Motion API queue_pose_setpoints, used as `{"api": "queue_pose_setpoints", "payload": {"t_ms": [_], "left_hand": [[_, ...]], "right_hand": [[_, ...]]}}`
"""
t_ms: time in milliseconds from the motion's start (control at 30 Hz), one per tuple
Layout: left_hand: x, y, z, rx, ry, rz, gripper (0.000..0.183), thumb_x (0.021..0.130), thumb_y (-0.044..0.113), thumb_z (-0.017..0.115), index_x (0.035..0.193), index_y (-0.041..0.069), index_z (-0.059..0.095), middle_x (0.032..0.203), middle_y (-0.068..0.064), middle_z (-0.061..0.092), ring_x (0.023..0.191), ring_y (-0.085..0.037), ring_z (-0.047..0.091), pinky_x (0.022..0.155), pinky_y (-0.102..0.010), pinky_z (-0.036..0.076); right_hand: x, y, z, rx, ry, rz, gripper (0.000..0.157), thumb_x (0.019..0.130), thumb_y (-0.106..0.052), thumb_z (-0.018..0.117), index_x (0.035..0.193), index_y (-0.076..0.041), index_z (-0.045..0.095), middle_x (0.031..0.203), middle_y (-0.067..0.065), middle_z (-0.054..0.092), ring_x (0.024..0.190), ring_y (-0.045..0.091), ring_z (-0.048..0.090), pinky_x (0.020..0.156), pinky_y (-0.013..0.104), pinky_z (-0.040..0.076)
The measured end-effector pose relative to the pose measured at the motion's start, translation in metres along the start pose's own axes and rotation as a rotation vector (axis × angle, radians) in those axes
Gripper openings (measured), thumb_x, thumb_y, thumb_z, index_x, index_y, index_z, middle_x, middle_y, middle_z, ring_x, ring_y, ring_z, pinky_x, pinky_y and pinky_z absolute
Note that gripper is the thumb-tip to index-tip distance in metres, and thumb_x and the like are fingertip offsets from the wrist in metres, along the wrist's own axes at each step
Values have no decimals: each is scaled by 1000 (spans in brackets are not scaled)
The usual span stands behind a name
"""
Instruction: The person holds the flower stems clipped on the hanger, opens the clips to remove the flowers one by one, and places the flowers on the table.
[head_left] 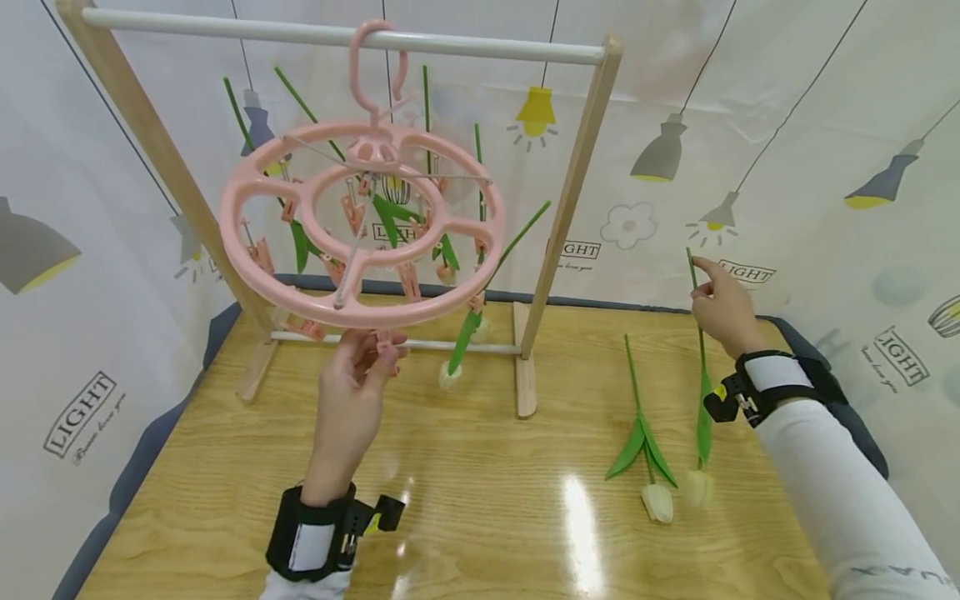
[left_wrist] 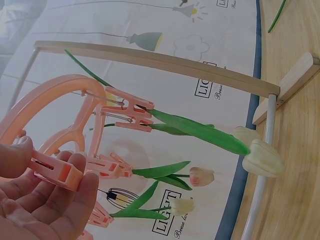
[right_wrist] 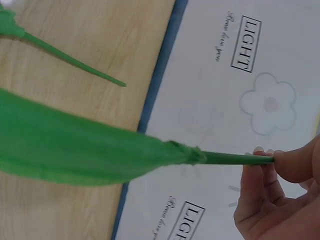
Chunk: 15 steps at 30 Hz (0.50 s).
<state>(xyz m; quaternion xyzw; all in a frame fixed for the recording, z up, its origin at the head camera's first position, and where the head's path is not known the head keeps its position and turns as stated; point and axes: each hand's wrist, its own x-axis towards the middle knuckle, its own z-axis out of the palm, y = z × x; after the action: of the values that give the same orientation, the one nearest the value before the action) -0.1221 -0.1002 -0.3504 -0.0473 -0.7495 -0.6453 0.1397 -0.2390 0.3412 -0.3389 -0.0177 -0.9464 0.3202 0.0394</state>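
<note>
Here, the left hand (head_left: 354, 390) pinches a pink clip (left_wrist: 59, 171) and the right hand (head_left: 724, 310) a tulip stem (right_wrist: 229, 158).

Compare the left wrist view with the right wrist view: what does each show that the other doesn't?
Only left wrist: the left hand holding a pink clothespin, the pink round hanger, the stand and clipped tulips.

Only right wrist: the right hand pinching a tulip stem, with its large leaf.

Both: wood-grain tabletop, LIGHT-printed backdrop, and part of another stem on the tabletop.
</note>
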Motion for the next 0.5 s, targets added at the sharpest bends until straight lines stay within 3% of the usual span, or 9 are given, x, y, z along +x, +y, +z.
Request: {"api": "queue_pose_setpoints", "payload": {"t_ms": [200, 300, 500], "left_hand": [[-1, 0, -1, 3, -3, 3, 27, 100, 8, 56, 126, 2, 54, 118, -17, 65, 99, -6, 65, 81, -17, 52], [-1, -1, -1, 3, -5, 11, 28, 99, 8, 56, 127, 3, 53, 119, -18, 65, 99, -6, 65, 81, -17, 52], [-1, 0, -2, -12, 4, -6, 29, 99, 7, 56, 128, 3, 53, 120, -17, 65, 100, -6, 65, 82, -17, 53]], "right_hand": [[-3, 13, 16, 0, -50, 25, 62, 96, 0, 34, 157, -5, 21, 76, 7, 45, 53, 12, 36, 49, 28, 32], [-3, 20, 23, -20, -70, 24, 64, 94, 2, 33, 156, -4, 22, 62, -1, 36, 48, 10, 29, 47, 27, 29], [-6, 29, 39, -22, -124, 14, 65, 92, 3, 32, 156, -1, 20, 59, -2, 32, 48, 11, 26, 49, 28, 26]]}}
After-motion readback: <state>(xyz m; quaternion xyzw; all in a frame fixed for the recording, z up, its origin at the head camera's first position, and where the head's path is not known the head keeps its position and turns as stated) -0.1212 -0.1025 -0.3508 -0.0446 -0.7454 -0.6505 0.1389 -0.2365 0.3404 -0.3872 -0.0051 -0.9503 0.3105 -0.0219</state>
